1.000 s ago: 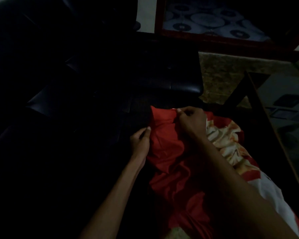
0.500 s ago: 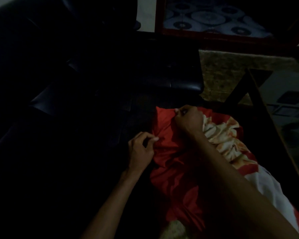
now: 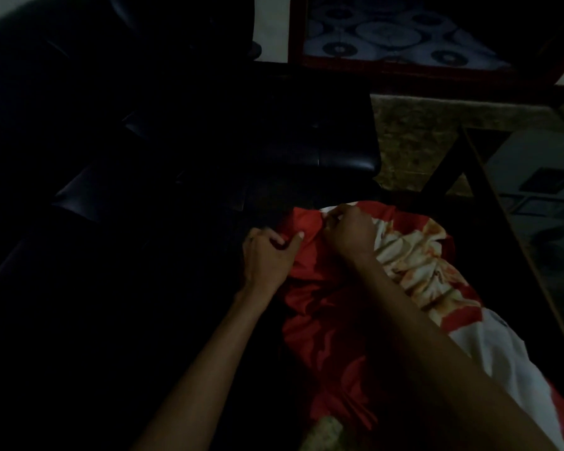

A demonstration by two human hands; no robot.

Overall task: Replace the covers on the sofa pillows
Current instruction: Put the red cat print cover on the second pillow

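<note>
On the dark leather sofa [image 3: 323,151], which fills the left of the dim room, a person works a red fabric pillow cover [image 3: 319,320] that lies on the seat near its front right edge. The left hand [image 3: 269,255] has shifted up and toward the cover's far left edge in the last second; its fingers are now curled, thumb and fingers gripping a fold of the red cloth at that edge. Just beside it, the right hand [image 3: 350,232] pinches the cover's far corner, fingers bunched tight on the cloth, much where it was a moment ago. The two hands have drawn closer together along the same top edge, which suggests the person is gathering or closing the cover's opening, though no zip or fastening can be made out in the gloom. To the right, touching the red cloth, lies a crumpled cream and orange patterned fabric [image 3: 414,265] running into a plain white stretch, its role unclear. Whether a pillow sits inside the red cover cannot be told. Farther right stands a dark-framed glass desk [image 3: 489,190], well apart from the hands.
</note>
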